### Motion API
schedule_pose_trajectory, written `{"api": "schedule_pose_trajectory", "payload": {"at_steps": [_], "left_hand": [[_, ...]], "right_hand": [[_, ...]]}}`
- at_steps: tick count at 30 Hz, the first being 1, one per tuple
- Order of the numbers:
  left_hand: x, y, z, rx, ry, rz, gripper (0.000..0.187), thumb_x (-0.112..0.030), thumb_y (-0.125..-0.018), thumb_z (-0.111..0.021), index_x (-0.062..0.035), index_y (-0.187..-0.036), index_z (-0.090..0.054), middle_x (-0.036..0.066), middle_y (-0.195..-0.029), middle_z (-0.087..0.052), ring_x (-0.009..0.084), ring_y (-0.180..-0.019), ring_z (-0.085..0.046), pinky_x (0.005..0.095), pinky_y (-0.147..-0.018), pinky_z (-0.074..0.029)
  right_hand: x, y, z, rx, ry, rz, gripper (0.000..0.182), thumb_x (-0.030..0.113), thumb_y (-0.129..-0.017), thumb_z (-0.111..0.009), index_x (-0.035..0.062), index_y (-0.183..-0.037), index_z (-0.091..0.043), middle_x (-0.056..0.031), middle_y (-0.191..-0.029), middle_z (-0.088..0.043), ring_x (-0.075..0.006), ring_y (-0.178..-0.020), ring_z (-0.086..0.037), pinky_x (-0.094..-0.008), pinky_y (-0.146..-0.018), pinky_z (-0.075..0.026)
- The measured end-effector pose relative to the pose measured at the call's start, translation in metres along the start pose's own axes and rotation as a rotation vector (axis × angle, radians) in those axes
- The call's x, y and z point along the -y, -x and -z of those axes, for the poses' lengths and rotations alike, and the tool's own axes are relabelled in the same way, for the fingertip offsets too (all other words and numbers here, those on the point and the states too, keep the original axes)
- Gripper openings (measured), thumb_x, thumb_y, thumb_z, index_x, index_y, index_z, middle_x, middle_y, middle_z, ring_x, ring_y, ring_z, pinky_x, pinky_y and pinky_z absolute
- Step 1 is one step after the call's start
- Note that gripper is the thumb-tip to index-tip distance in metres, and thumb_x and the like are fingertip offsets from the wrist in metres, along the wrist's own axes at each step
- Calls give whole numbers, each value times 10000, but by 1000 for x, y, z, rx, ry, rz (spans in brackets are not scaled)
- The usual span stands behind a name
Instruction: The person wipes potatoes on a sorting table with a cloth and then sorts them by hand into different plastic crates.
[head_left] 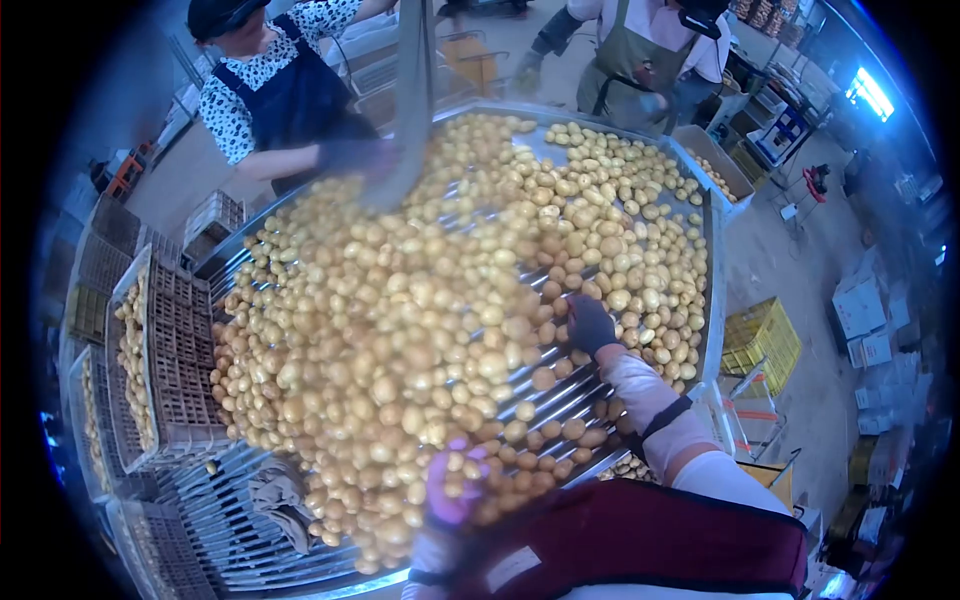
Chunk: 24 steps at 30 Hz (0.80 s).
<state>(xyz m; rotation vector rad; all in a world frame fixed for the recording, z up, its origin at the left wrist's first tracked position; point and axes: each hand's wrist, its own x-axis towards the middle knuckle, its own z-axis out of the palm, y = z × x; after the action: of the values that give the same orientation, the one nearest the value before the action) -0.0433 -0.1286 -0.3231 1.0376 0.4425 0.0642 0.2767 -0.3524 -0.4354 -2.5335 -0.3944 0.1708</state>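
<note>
A large heap of small yellow-brown potatoes [380, 330] covers a metal sorting table with a slatted bar surface [575, 390]. My left hand [455, 485], in a pink-purple glove, is at the near edge of the heap. Its fingers curl around a few potatoes, somewhat blurred. In a dark glove, my right hand [590, 325] reaches further in and touches potatoes at the right of the bare bars. Its back faces me, and its fingertips are hidden. Browner potatoes [540, 460] lie between my two hands.
Crates of potatoes [180, 360] stand along the left side. A grey cloth [280, 500] lies on the lower-left bars. Across the table are two people; a blurred grey chute or pole [410, 100] stands near one. A yellow crate [762, 345] sits to the right.
</note>
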Motion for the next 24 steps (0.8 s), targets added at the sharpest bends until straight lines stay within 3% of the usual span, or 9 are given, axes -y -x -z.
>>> {"api": "schedule_pose_trajectory", "payload": {"at_steps": [3,5,9,10,13,15,16,20,24], "left_hand": [[-10,-12,0,-178,442,382,390,-272,-1035,-386,43,-1249,-470,164,-1085,-623,145,-723,-568,225,-555,-490],[-5,-14,7,-113,373,392,476,-322,-1029,-386,59,-1310,-436,182,-1129,-617,137,-703,-564,214,-496,-459],[33,-19,49,75,750,497,480,-333,-1016,-457,-33,-1387,-403,227,-1272,-569,304,-1026,-610,410,-833,-530],[39,-21,55,109,835,523,476,-336,-1013,-472,-57,-1392,-404,231,-1293,-561,336,-1089,-620,451,-903,-548],[39,-25,52,104,781,534,460,-371,-1009,-478,-76,-1358,-431,216,-1272,-568,327,-1061,-626,455,-885,-554],[33,-22,45,73,637,484,442,-383,-1009,-476,-85,-1334,-447,210,-1264,-570,321,-1048,-628,456,-878,-556],[5,-21,14,-112,401,476,622,-429,-1007,-418,65,-1384,-388,295,-1357,-515,301,-1002,-639,239,-558,-537],[8,-18,28,-17,552,474,565,-415,-1014,-412,33,-1359,-428,301,-1342,-530,306,-1000,-633,287,-669,-563],[2,-18,25,-67,545,451,498,-356,-1026,-406,32,-1336,-451,287,-1263,-576,286,-962,-639,266,-640,-548]], "right_hand": [[-12,-4,-2,50,13,18,329,212,-849,-632,82,-1150,-598,-152,-1096,-626,-353,-1003,-603,-448,-857,-497],[-9,3,13,45,11,107,334,219,-835,-652,77,-1132,-597,-146,-1094,-621,-339,-964,-607,-439,-823,-503],[34,9,21,-172,-6,288,347,233,-807,-691,67,-1097,-595,-136,-1089,-611,-311,-886,-615,-420,-754,-513],[53,2,17,-127,-49,205,359,164,-827,-660,74,-1169,-600,-134,-1154,-601,-325,-1007,-603,-421,-843,-508],[106,-8,-6,-167,-295,409,416,108,-841,-622,91,-1255,-588,-144,-1202,-585,-338,-1122,-566,-423,-935,-482],[135,-20,-28,-236,-226,710,452,78,-805,-627,85,-1255,-583,-155,-1105,-590,-360,-984,-572,-454,-846,-469],[136,-24,-50,-131,-156,738,385,99,-806,-639,78,-1189,-606,-154,-1073,-607,-359,-982,-575,-457,-849,-466],[135,-26,-57,-157,-203,647,175,202,-820,-656,99,-961,-636,-126,-921,-626,-334,-855,-592,-457,-763,-456],[71,-28,-29,-181,100,414,237,304,-824,-702,100,-884,-597,-121,-892,-614,-340,-856,-582,-464,-780,-470]]}}
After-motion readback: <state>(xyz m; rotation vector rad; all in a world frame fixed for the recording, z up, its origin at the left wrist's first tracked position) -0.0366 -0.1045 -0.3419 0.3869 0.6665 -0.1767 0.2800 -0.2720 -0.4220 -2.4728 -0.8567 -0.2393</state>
